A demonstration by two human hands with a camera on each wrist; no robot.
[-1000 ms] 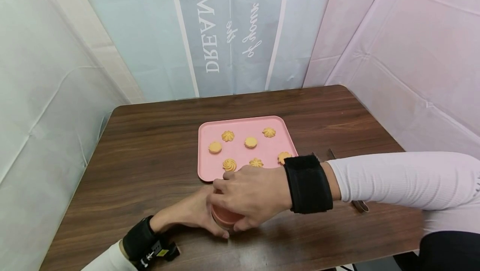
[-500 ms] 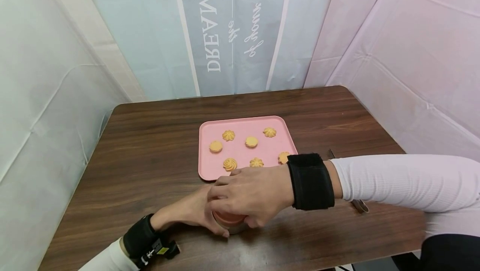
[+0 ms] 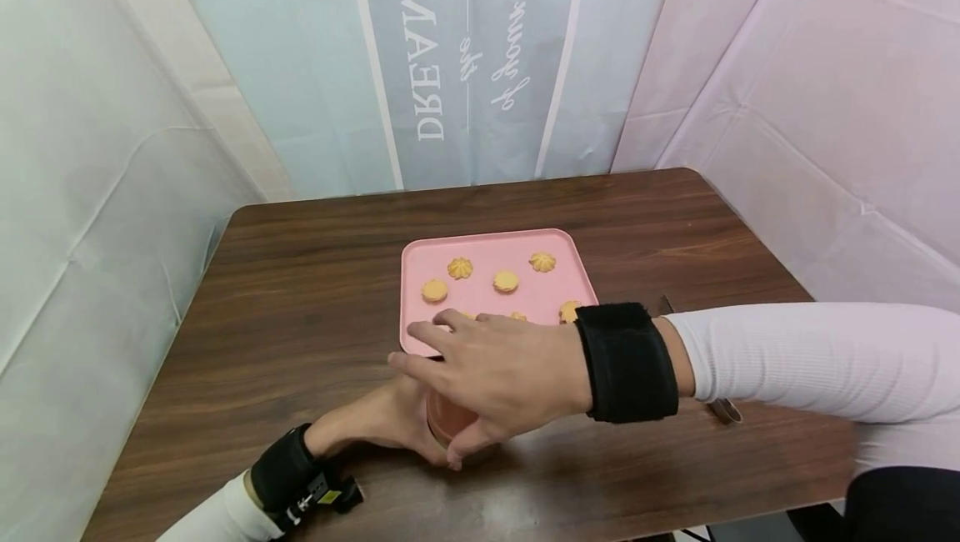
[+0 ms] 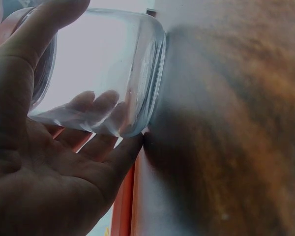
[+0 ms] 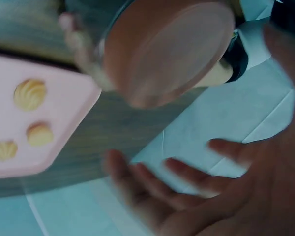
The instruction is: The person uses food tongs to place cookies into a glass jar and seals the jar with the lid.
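A clear glass jar (image 4: 103,59) with a terracotta-pink lid (image 5: 172,54) stands on the table near its front. My left hand (image 3: 393,417) holds the jar around its side, with the thumb and fingers on opposite sides of the glass. Above the lid, my right hand (image 3: 498,367) has its fingers spread and extended. In the right wrist view those fingers are apart from the lid, and the lid still sits on the jar. Most of the jar is hidden under both hands in the head view.
Just beyond the hands lies a pink tray (image 3: 483,250) with several yellow piped cookies (image 3: 506,281) on it, some covered by my right hand. A metal utensil (image 3: 726,411) lies on the wooden table (image 3: 315,292), partly under the right forearm. Fabric curtains (image 3: 300,67) surround the table.
The right hand's fingers were curled around the lid; they have let go, spread out and lifted, reaching over the tray's near edge. The left hand keeps its hold on the jar.
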